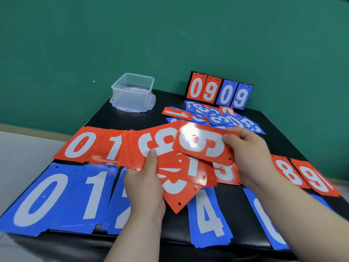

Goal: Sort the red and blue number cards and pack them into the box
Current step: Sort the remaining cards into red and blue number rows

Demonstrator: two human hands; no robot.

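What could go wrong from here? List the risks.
The left hand pinches a loose fan of red cards by one edge; they could slide onto the blue piles below and mix colours.
Glare washes over the sideways card in the right hand, so its digit might be misread.
The blue 0 pile seems to overhang the table and could fall.

Bare black table [117, 121] is left in front of the clear box [133, 91], whose top is open, and between it and the upright flip scoreboard [219, 91]; the far right is blocked by that scoreboard and the loose card pile [222, 118] before it; the near half is covered by rows of red cards [85, 146] and blue cards [41, 199]; the middle is occupied by the left hand [143, 188] and right hand [251, 154], each gripping red cards; a bare gap is left just right of the blue 4 stack [207, 214].
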